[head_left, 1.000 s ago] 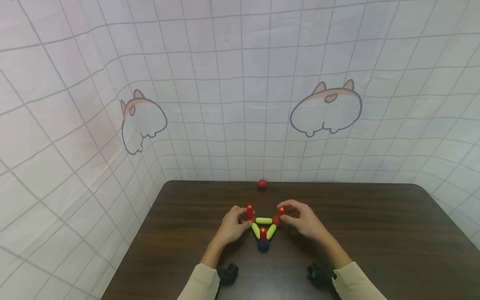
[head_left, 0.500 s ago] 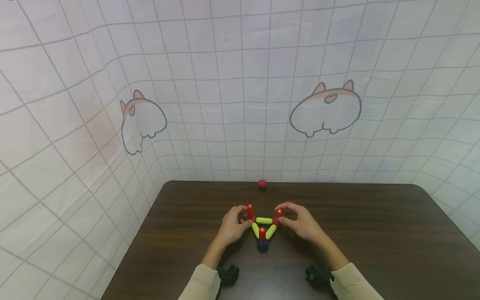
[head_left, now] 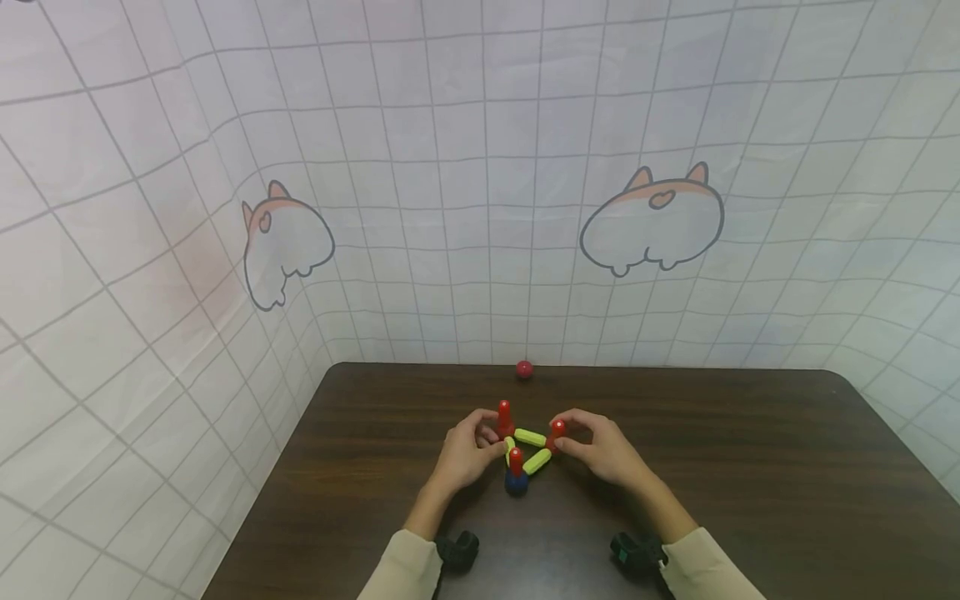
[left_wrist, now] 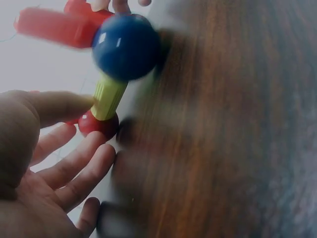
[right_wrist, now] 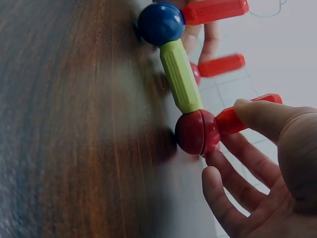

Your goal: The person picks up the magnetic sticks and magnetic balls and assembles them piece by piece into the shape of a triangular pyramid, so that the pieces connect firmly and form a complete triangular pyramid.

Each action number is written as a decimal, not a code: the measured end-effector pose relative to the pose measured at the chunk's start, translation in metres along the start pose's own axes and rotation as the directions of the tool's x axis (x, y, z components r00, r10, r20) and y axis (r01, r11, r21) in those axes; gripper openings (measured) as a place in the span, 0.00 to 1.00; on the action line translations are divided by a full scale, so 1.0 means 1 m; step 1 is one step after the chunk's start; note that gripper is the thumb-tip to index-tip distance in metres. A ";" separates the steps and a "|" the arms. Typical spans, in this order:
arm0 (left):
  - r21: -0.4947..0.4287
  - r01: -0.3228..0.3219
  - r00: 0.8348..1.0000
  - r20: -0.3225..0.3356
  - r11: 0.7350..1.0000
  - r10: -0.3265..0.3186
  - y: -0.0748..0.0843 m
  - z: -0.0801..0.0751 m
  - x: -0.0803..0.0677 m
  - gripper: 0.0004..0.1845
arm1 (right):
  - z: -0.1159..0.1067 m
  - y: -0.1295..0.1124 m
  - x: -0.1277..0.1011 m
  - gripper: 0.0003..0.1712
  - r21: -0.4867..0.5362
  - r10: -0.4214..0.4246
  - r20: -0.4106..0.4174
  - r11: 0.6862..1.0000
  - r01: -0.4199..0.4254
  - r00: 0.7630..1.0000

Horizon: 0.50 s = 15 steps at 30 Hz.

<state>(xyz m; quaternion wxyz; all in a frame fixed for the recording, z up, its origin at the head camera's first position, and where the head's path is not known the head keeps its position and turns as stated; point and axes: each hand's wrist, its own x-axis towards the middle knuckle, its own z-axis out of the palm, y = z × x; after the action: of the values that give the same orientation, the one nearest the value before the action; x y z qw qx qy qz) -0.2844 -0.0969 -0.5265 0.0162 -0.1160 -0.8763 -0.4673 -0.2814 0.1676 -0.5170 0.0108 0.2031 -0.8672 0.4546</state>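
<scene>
Both hands pinch the triangle of yellow-green plastic rods (head_left: 529, 437) at its far red ball corners: left hand (head_left: 463, 451), right hand (head_left: 600, 451). Best to turn it slowly on the dark wooden worktop (head_left: 750, 467), keeping the near blue ball (head_left: 515, 482) seated.

Worktop (head_left: 750, 467): dark wood-grain, matt; blue ball (right_wrist: 161, 23) and red ball (right_wrist: 196, 132) glossy smooth plastic; green rod (right_wrist: 180, 76) ridged plastic.

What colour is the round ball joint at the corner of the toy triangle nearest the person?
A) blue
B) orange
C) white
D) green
A: the round plastic ball at the near corner is dark blue, with a yellow-green plastic rod running from it to a red ball by the right hand.
</scene>
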 end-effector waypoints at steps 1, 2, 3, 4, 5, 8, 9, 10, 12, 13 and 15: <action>-0.005 -0.003 1.000 0.007 1.000 0.003 0.000 0.000 0.000 0.23 | 0.000 0.000 0.000 0.14 0.001 0.001 -0.003 1.000 -0.001 1.000; -0.009 -0.005 1.000 0.016 1.000 0.005 0.000 -0.001 0.000 0.23 | 0.000 0.000 0.000 0.14 -0.002 0.003 -0.005 1.000 -0.003 1.000; -0.012 -0.006 1.000 0.026 1.000 0.006 0.000 -0.001 0.000 0.22 | 0.000 0.000 0.000 0.14 -0.004 0.006 -0.007 1.000 -0.006 1.000; -0.019 -0.015 0.999 0.036 1.000 0.016 0.000 -0.002 0.000 0.22 | 0.000 0.000 0.000 0.14 -0.009 0.004 -0.009 1.000 -0.004 1.000; -0.024 -0.021 0.999 0.045 0.999 0.022 0.000 -0.003 -0.001 0.20 | 0.000 0.001 0.000 0.14 -0.012 0.006 -0.011 1.000 -0.006 1.000; -0.016 -0.021 0.996 0.082 1.000 0.022 0.001 -0.005 -0.001 0.13 | 0.000 0.001 0.000 0.15 -0.021 0.004 -0.010 1.000 -0.004 1.000; -0.012 -0.020 0.995 0.095 1.000 0.021 0.001 -0.006 -0.001 0.12 | 0.000 0.001 0.000 0.16 -0.019 0.000 -0.007 1.000 0.000 1.000; -0.005 -0.023 0.994 0.108 1.000 0.023 0.001 -0.007 -0.001 0.11 | -0.001 0.001 0.000 0.16 -0.021 -0.004 -0.004 1.000 0.004 1.000; 0.014 -0.020 0.991 0.134 1.000 0.018 0.001 -0.009 -0.001 0.12 | -0.001 0.002 0.000 0.16 -0.021 -0.008 0.005 1.000 0.008 1.000; 0.020 -0.022 0.989 0.148 1.000 0.019 0.001 -0.010 -0.001 0.13 | -0.001 0.002 0.000 0.16 -0.022 -0.008 0.011 1.000 0.008 1.000; 0.024 -0.037 0.984 0.175 0.999 0.032 0.000 -0.011 0.000 0.16 | -0.002 0.002 0.000 0.16 -0.030 -0.017 0.024 0.999 0.017 1.000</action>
<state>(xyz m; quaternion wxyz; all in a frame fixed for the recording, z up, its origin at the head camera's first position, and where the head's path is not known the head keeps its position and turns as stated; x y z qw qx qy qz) -0.2851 -0.1061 -0.5202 -0.0507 -0.1715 -0.8785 -0.4431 -0.2830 0.1702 -0.5175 0.0077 0.2156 -0.8723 0.4388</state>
